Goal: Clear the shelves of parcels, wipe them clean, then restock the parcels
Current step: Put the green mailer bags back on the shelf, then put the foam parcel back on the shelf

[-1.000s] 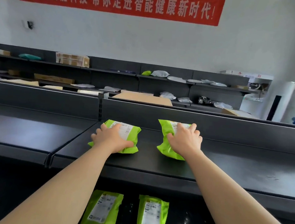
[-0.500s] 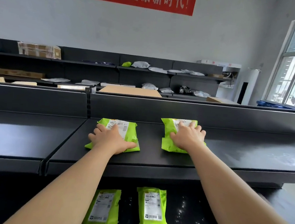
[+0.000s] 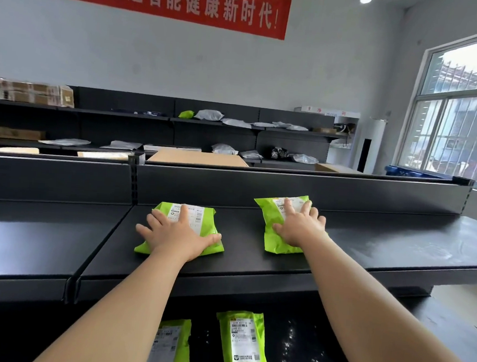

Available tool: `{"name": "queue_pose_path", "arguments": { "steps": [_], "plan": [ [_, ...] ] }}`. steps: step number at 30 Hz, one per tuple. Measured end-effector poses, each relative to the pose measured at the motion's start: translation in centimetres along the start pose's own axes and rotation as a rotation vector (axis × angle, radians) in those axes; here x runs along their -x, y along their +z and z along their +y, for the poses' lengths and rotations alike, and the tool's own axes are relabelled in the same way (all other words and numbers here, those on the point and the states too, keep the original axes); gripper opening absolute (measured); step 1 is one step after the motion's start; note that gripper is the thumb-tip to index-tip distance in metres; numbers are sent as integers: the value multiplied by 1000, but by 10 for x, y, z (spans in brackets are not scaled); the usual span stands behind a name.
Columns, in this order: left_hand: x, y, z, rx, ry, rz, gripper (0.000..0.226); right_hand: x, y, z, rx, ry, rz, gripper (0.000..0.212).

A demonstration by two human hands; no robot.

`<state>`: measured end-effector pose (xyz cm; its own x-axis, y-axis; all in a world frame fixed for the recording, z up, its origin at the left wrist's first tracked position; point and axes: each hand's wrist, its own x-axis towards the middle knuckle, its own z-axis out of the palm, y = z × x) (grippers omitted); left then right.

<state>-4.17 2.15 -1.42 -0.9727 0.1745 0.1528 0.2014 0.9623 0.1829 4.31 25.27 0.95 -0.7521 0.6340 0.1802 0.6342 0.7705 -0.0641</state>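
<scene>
Head view, nearest first: at the bottom of the frame, on the lower shelf (image 3: 317, 355), two lime-green parcels lying flat with white labels up. Lower left parcel (image 3: 171, 347) partly hidden behind the left forearm; lower right parcel (image 3: 243, 344) just beside it, not touching, fully in sight.

Above that, across the middle of the frame, the dark upper shelf (image 3: 253, 265), its front lip running left to right, a seam in it at lower left. On it, two more green parcels, well apart from each other. Left hand (image 3: 180, 237) laid flat on top of the left-centre parcel (image 3: 202, 223), fingers spread wide, thumb out to the right along the bag's near edge, palm pressing down rather than closed around it. Right hand (image 3: 299, 227) likewise flat on the right-centre parcel (image 3: 273, 229), fingers splayed over the label, thumb pointing left across the green wrap; nothing gripped, only covered. That parcel close to the shelf's upright back panel (image 3: 344, 193); whether touching it, cannot tell. Dusty smear on the bare shelf surface at right.

Beyond the back panel, a flat brown carton (image 3: 199, 157) at centre. Farther still, against the wall, a dark rack (image 3: 221, 133) with grey and white mail bags, one small green bag, and taped cardboard boxes (image 3: 34, 93) at upper left. Red banner (image 3: 160, 0) with white characters along the top of the frame; barred window (image 3: 459, 112) at upper right.
</scene>
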Motion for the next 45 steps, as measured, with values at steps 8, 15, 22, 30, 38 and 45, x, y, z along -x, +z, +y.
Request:
{"name": "queue_pose_path", "arguments": {
  "steps": [8,15,22,30,38,45],
  "plan": [
    [14,-18,17,251,220,290,63,17,-14,9,-163,-40,150,65],
    [42,-26,68,772,489,243,37,77,-37,58,-398,-47,331,37],
    [118,-1,155,909,754,61,16,170,-40,164,-443,151,392,33],
    [254,41,274,904,1041,-240,23,280,-31,302,-387,499,374,31],
    [427,71,388,860,1254,-480,29,409,-31,443,-340,772,333,36],
    [562,89,463,845,1364,-670,21,509,-37,551,-293,974,333,38]
  ]
}}
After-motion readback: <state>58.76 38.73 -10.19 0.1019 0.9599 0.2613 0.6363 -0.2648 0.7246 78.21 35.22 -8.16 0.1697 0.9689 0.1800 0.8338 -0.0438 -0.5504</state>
